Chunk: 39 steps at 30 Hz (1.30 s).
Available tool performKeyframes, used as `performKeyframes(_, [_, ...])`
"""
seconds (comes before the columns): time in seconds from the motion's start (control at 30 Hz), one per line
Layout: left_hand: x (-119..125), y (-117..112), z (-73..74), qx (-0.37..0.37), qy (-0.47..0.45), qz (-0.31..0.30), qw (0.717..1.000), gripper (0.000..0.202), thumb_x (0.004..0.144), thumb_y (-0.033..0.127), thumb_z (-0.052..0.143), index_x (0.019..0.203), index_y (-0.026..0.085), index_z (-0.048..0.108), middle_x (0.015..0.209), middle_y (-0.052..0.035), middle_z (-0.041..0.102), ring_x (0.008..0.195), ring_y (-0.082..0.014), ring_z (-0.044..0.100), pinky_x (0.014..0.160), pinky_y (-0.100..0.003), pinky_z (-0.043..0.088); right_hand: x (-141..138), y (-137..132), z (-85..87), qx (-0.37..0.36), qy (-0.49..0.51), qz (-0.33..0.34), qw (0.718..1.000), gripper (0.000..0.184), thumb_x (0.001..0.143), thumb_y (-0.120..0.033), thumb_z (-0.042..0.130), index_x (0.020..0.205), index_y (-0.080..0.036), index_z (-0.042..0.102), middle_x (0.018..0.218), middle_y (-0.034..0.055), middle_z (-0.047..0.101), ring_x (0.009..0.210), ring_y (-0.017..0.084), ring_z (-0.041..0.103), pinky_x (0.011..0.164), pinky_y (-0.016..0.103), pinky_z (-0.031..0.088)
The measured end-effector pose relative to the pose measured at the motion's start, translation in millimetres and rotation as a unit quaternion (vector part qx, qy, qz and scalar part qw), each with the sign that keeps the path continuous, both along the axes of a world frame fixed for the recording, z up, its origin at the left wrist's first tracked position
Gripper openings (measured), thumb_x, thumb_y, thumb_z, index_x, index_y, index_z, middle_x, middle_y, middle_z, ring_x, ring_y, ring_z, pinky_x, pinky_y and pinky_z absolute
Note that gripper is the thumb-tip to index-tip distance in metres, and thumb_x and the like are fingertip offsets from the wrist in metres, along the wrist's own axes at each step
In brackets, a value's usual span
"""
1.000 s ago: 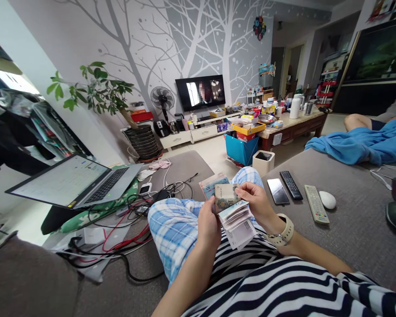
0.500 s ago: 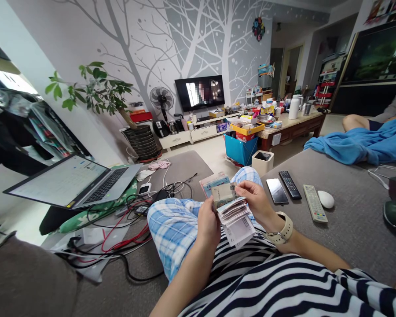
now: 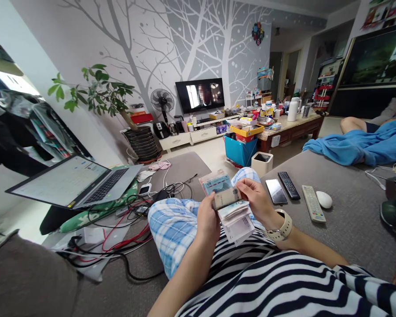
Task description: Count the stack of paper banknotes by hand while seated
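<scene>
A stack of banknotes (image 3: 236, 214) is folded in my hands above my lap. My left hand (image 3: 208, 219) is closed on its left side, thumb on top. With thumb and fingers my right hand (image 3: 256, 197) pinches the right end of a tan banknote (image 3: 226, 197) at the top of the stack. Behind it a blue banknote (image 3: 218, 182) and a pinkish one fan out toward my knees. Below, a pale lilac note end hangs over my striped shirt. My right wrist wears a cream watch (image 3: 284, 225). My fingers hide part of the notes.
On the sofa to my right lie a smartphone (image 3: 276, 191), a black remote (image 3: 288, 185), a beige remote (image 3: 313, 203) and a white mouse (image 3: 324, 199). An open laptop (image 3: 100, 181) and tangled cables (image 3: 119, 251) are at left. A person's leg (image 3: 353, 125) rests by a blue blanket (image 3: 356, 140).
The tan note has tipped downward and flatter over the stack, so more of the blue note behind it shows. Both hands keep their hold; the view has shifted slightly.
</scene>
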<state>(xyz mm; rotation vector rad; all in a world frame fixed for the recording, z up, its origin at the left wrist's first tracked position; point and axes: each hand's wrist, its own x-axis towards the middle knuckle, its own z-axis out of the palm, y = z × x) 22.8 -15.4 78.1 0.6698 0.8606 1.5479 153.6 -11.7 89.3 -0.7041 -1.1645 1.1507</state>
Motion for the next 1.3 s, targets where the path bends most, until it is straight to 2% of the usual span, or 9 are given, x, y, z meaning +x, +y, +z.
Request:
performKeyframes(0.1, [0.3,-0.8,0.4,-0.002,-0.026,-0.031,0.999,0.029,0.065,0.031,0.070,0.088,0.014,0.066,0.082,-0.0072,0.072,0.086,-0.0256,0.068,0.079,-0.037,0.051,0.3,1.3,-1.3,-0.004,0.003,0.011,1.000,0.037,0.081,-0.053,0.061,0.069,-0.018,0.062,0.050,-0.0016,0.050,0.046,0.010,0.038,0.045,0.026,0.025])
performKeyframes(0.17, [0.3,-3.3,2.2,0.003,-0.025,-0.030,0.999,0.028,0.065,0.030,0.070,0.088,0.013,0.067,0.083,-0.0077,0.073,0.087,-0.0257,0.069,0.081,-0.037,0.051,0.9,3.4,-2.4,-0.003,0.009,-0.002,1.000,0.035,0.079,-0.051,0.065,0.067,-0.018,0.060,0.052,-0.0012,0.053,0.048,0.010,0.041,0.047,0.026,0.028])
performKeyframes(0.3, [0.7,-9.1,6.2,0.007,-0.003,-0.029,1.000,0.024,0.064,0.028,0.073,0.082,0.014,0.068,0.080,-0.0071,0.073,0.086,-0.0260,0.069,0.081,-0.037,0.051,2.8,9.2,-5.9,-0.017,0.009,-0.032,0.999,0.032,0.070,-0.045,0.075,0.068,-0.020,0.056,0.057,-0.0035,0.050,0.051,0.010,0.039,0.049,0.026,0.028])
performKeyframes(0.5, [3.8,-9.3,2.2,0.008,-0.011,-0.056,0.998,0.029,0.063,0.026,0.073,0.090,0.016,0.068,0.083,-0.0063,0.074,0.083,-0.0245,0.069,0.079,-0.036,0.051,3.3,12.6,-10.4,-0.047,-0.006,-0.012,0.999,0.035,0.070,-0.047,0.074,0.065,-0.020,0.052,0.055,-0.0056,0.040,0.049,0.010,0.031,0.048,0.027,0.022])
performKeyframes(0.83, [2.0,2.2,-10.2,-0.015,-0.034,-0.013,0.999,0.026,0.066,0.036,0.069,0.078,0.013,0.067,0.074,-0.0040,0.071,0.076,-0.0211,0.067,0.075,-0.033,0.050,3.2,5.3,-6.1,-0.030,-0.024,-0.021,0.999,0.032,0.073,-0.047,0.069,0.064,-0.020,0.054,0.055,-0.0046,0.040,0.051,0.011,0.031,0.049,0.027,0.023])
performKeyframes(1.07, [1.6,1.6,-9.8,-0.002,-0.031,-0.012,0.999,0.020,0.068,0.034,0.069,0.075,0.015,0.066,0.074,-0.0019,0.070,0.072,-0.0185,0.066,0.074,-0.031,0.050,2.3,-0.1,1.3,-0.033,-0.012,-0.021,0.999,0.031,0.073,-0.045,0.069,0.062,-0.019,0.056,0.053,-0.0050,0.039,0.050,0.010,0.030,0.047,0.027,0.020])
performKeyframes(1.3, [1.7,1.9,-11.7,-0.004,-0.029,-0.011,1.000,0.018,0.068,0.033,0.068,0.074,0.015,0.066,0.071,-0.0007,0.068,0.069,-0.0169,0.062,0.071,-0.030,0.049,2.5,1.5,-1.6,-0.025,-0.013,-0.018,0.999,0.031,0.075,-0.045,0.068,0.066,-0.018,0.056,0.056,-0.0050,0.040,0.050,0.009,0.032,0.048,0.026,0.021])
